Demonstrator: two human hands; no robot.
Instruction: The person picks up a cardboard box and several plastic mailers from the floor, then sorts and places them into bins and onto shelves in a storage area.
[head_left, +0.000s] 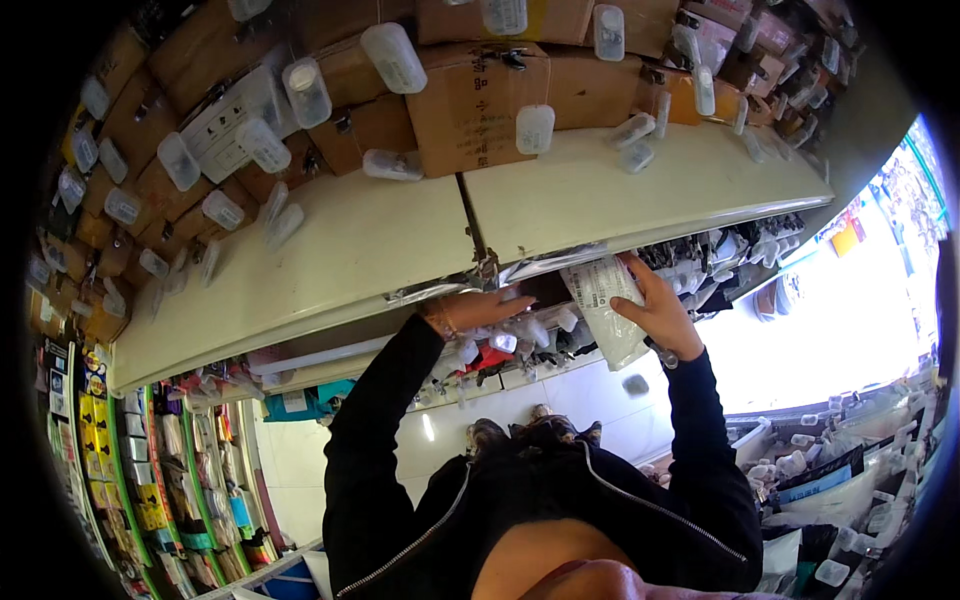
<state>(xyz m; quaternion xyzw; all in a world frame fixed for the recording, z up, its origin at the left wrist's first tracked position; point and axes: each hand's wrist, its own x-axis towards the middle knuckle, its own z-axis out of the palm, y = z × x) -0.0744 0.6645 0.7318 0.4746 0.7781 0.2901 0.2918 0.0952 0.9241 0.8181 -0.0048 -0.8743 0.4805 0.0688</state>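
A white plastic mailing bag (606, 311) with a printed label hangs tilted below the front edge of the cream shelf board (637, 191). My right hand (660, 307) grips its right side, thumb across the front and fingers behind. To the left, my left hand (480, 309) reaches in under the same edge with its thumb stretched out. Nothing shows in it, though its fingertips are partly hidden. Just below it, translucent plastic tags (529, 330) crowd the front of a lower shelf. A red package (486, 360) sits among them.
Cardboard boxes (480, 112) with hanging clear tags (394, 58) fill the upper shelf. Packaged goods line a rack (150, 465) at left. Bagged parcels with tags (825, 487) stand at lower right. Tiled floor (442, 435) shows beneath, and a bright opening (847, 315) lies at right.
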